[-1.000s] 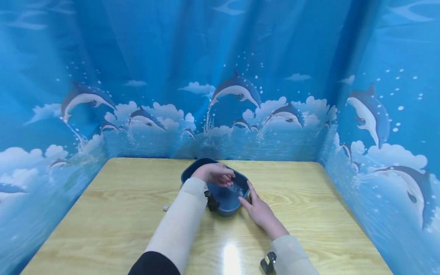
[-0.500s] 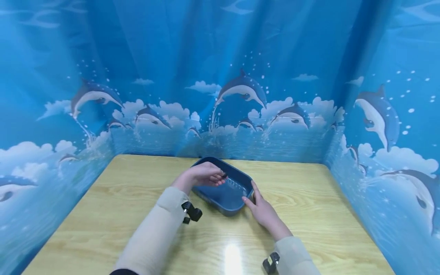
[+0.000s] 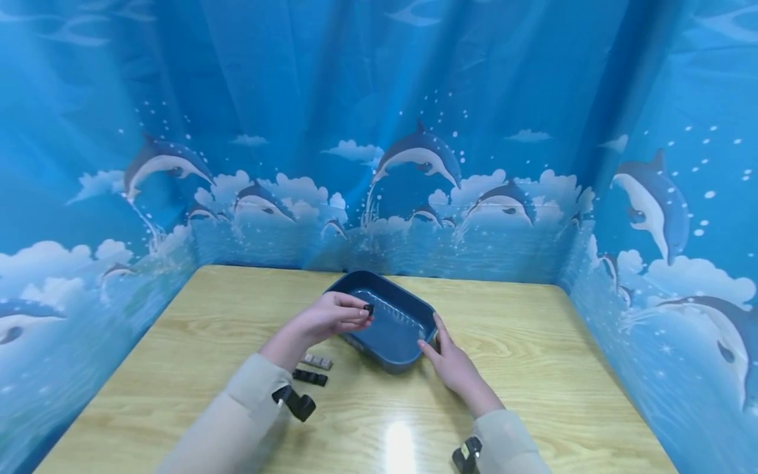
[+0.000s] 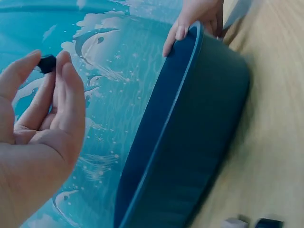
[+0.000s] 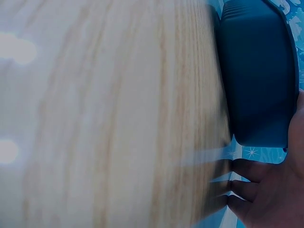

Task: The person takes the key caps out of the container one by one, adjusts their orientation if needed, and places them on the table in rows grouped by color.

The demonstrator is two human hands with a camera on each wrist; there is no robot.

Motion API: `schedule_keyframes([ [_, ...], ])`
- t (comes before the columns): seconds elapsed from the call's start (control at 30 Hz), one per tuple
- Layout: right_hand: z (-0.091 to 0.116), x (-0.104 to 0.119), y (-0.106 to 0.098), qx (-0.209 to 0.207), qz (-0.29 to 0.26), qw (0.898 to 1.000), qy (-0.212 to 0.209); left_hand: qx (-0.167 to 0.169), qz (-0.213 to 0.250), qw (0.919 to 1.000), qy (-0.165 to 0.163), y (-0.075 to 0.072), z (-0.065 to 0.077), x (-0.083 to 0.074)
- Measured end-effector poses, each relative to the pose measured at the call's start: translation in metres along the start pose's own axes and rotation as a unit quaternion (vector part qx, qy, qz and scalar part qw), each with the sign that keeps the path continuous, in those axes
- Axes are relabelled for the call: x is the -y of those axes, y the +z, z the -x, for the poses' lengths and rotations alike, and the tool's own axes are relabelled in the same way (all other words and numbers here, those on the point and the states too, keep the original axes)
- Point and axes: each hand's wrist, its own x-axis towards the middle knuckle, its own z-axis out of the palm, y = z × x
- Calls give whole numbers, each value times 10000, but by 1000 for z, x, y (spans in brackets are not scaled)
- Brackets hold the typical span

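Note:
My left hand (image 3: 331,319) pinches a small black block, which looks like a keycap (image 3: 370,309), between thumb and fingertips above the near-left side of a dark blue bin (image 3: 387,332). The left wrist view shows that black keycap (image 4: 47,64) clear of the bin's rim (image 4: 173,111). At the bin's right corner my right hand (image 3: 453,362) holds the rim, thumb on the near side and forefinger on the far side. In the right wrist view the other fingers (image 5: 244,190) extend past the bin's outer wall (image 5: 259,71). No loose pieces show inside the bin.
Left of the bin, a short row of pale grey keycaps (image 3: 316,361) lies beside a row of black keycaps (image 3: 310,377) on the wooden table (image 3: 521,382). A blue dolphin-print curtain (image 3: 284,164) encloses the table's back and sides.
My left hand has drawn back leftward from over the bin, and the black keycap in its fingertips now shows plainly. The keycap rows have come into view. My right hand stays at the corner.

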Motion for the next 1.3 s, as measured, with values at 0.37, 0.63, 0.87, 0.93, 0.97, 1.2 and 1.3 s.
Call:
schedule_keyframes([
  [0.37,0,1,2,26,35,10000,4,-148,534,9979,-321,-20,33,23],
  [0.63,1,2,2,28,50,10000,-48,-672,-155,9971,-324,-44,60,36],
  [0.87,1,2,-1,51,60,10000,-4,-1221,-511,9902,-437,-62,79,41],
  [0.93,1,2,-1,68,95,9999,-11,-1232,-560,9898,-436,-67,84,43],
  [0.97,1,1,-1,71,111,9999,-17,-1258,-530,9897,-436,-69,86,44],
  [1.2,-1,0,-1,82,169,9998,16,-1637,96,9854,-451,-78,98,46],
  [1.3,-2,0,0,79,154,9998,13,-1669,87,9847,-489,-81,103,46],
])
